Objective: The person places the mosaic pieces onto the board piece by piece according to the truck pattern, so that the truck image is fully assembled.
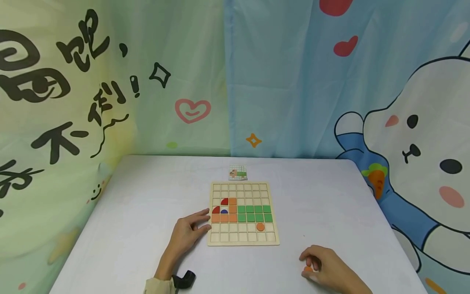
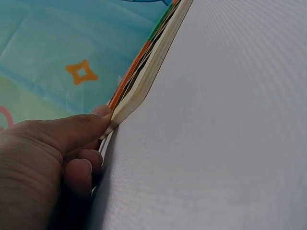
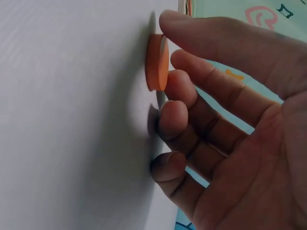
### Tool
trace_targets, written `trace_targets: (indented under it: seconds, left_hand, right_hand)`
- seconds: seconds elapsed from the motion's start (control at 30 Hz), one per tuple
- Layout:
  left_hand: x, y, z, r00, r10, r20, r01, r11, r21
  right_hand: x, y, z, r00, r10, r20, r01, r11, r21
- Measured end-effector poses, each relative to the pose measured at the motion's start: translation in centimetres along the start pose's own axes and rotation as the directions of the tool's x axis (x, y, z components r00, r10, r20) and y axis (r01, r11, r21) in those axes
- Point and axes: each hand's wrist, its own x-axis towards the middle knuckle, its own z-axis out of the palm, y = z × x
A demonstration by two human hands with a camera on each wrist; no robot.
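Note:
A square wooden grid board [image 1: 244, 242] lies mid-table with green, orange, red and blue pieces set in its squares. My left hand [image 1: 188, 232] rests at the board's left edge, fingers extended; in the left wrist view the thumb [image 2: 79, 130] touches the board's corner [image 2: 125, 106]. My right hand [image 1: 327, 263] is low over the table, right of the board, and pinches an orange disc [image 3: 157, 62] between thumb and fingertips. The disc is flat and close to the tabletop. Another orange disc [image 1: 260, 226] sits in a lower row of the board.
A small picture card [image 1: 238, 172] with a gridded pattern lies just beyond the board. White cloth covers the table [image 1: 154, 183]. Printed curtains [image 1: 286, 102] hang behind it and along both sides. A black strap piece [image 1: 185, 280] is at the left wrist.

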Motion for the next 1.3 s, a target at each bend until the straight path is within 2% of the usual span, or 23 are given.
trace_targets:
  seconds: [0.27, 0.37, 0.53, 0.83, 1.1, 1.3]
  left_hand:
    - [0.1, 0.2, -0.1, 1.0, -0.021, 0.01, 0.021, 1.0, 0.001]
    - [0.0, 0.2, -0.1, 1.0, -0.018, 0.006, 0.018, 1.0, -0.004]
    - [0.0, 0.2, -0.1, 1.0, -0.014, 0.001, 0.014, 1.0, -0.018]
    - [-0.1, 0.3, -0.1, 1.0, -0.004, -0.007, 0.004, 1.0, -0.011]
    - [-0.1, 0.3, -0.1, 1.0, 0.008, -0.007, -0.008, 1.0, 0.005]
    - [0.0, 0.3, -0.1, 1.0, -0.012, 0.008, 0.012, 1.0, 0.008]
  right_hand:
    - [-0.5, 0.5, -0.4, 0.989, 0.136, 0.06, -0.137, 0.99, 0.029]
    - [-0.6, 0.4, -0.3, 0.975, 0.214, 0.058, -0.216, 0.976, 0.025]
    - [-0.8, 0.4, -0.1, 0.959, 0.283, 0.031, -0.284, 0.959, 0.008]
    - [-1.3, 1.0, -0.4, 0.977, 0.209, 0.04, -0.21, 0.978, 0.019]
    - [-1.1, 0.8, -0.3, 0.981, 0.196, 0.002, -0.196, 0.981, -0.01]
    - [-0.9, 0.6, -0.3, 0.99, 0.14, -0.005, -0.139, 0.99, 0.017]
